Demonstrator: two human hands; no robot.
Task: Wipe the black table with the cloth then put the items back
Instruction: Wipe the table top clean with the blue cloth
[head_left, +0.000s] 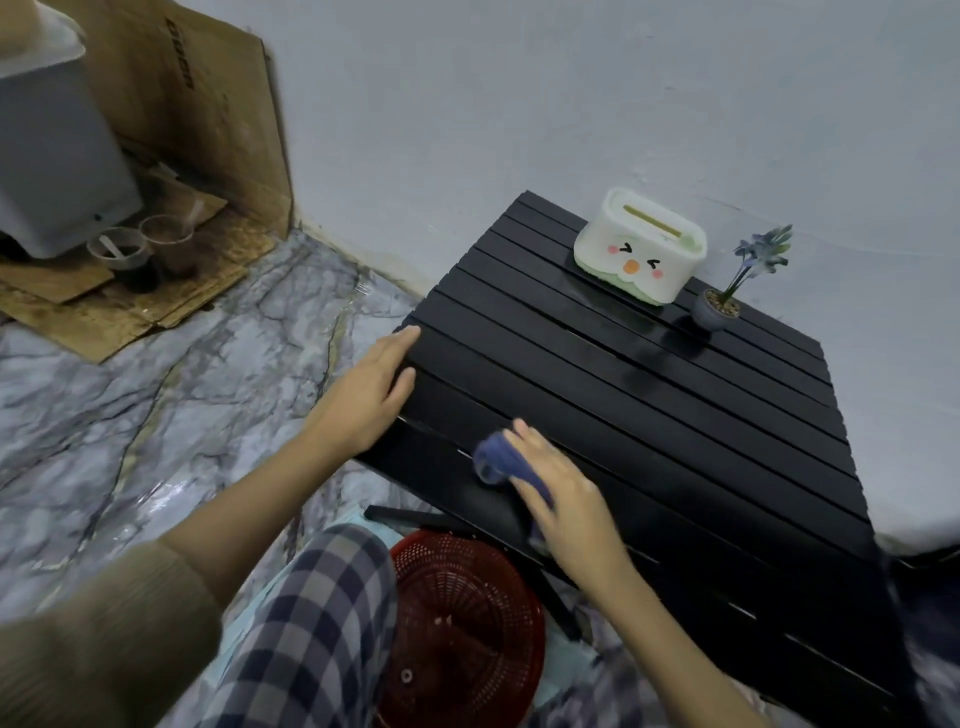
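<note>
A black slatted table (649, 395) stands against the grey wall. My right hand (563, 493) presses a blue cloth (496, 457) flat onto the table's near left part. My left hand (371, 384) rests open on the table's left edge, fingers spread over the slats. At the far side of the table sit a white tissue box with a cartoon face (641, 247) and a small grey pot with a blue-leaved plant (719, 306), the pot just right of the box.
A red plastic basket (462, 629) lies on the floor under the table's near edge, by my checked trouser leg. At far left, cardboard sheets (171, 104), a grey appliance (57, 150) and two plastic cups (140, 249) stand on the marbled floor.
</note>
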